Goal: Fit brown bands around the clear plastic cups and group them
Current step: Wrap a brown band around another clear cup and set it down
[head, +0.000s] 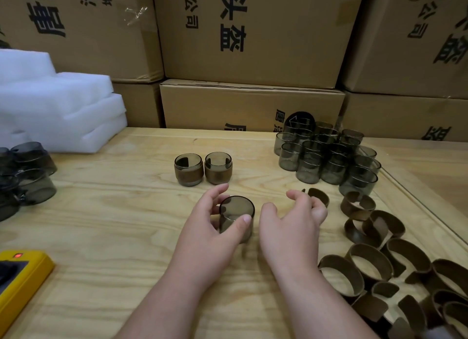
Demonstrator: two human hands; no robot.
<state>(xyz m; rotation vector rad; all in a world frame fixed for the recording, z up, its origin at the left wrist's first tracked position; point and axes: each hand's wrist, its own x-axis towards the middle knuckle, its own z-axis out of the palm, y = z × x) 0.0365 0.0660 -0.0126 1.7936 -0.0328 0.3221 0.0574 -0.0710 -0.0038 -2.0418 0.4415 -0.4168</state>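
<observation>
soft, even light; edges bowed; slight blur.

Pale wood counter (pixel 121 212). Two banded cups (pixel 203 169) at centre, side by side. Bare cups (pixel 326 154) clustered at 2 o'clock — loose brown bands (pixel 374 260) strewn at 4 o'clock. White foam sheets (pixel 58 111) at 10, more cups (pixel 25 171) at 9, yellow device (pixel 20 280) at 8.

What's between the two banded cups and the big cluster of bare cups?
Only bare wooden tabletop separates the two brown-banded cups from the unbanded smoky cup cluster, in the head view.
</observation>
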